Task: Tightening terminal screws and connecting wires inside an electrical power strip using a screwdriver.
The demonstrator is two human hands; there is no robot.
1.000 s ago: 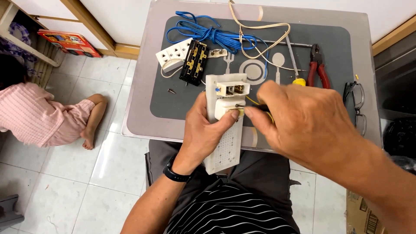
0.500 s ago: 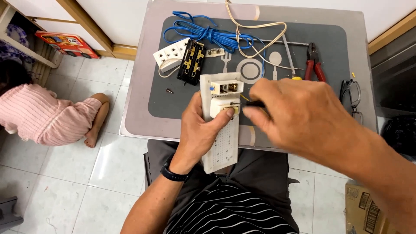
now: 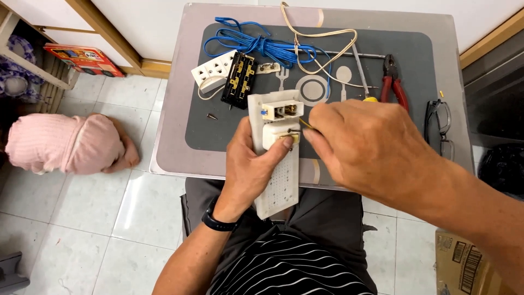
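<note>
2 hands are at work above the near edge of the desk (image 3: 174,136). I see my left hand (image 3: 254,169) wrapped around a white power strip housing (image 3: 278,164), fingers clamped on its side and thumb pressed on the front, holding it upright with its top end over the dark placemat (image 3: 415,60). My right hand (image 3: 371,145) sits just beside it, fingers pinched together on a thin yellow-handled screwdriver (image 3: 304,124) whose tip reaches the open socket module near the top of the housing. On the placemat behind lie a coil of blue wire (image 3: 256,41), a cream cord (image 3: 322,41), a white socket block (image 3: 213,71) touching a black insert with brass contacts (image 3: 240,79), red-handled pliers (image 3: 394,82) and 1 small screw (image 3: 211,116). Eyeglasses (image 3: 439,128) rest at the desk's right edge. A person in pink (image 3: 65,143) is on the tiled floor to the left.
</note>
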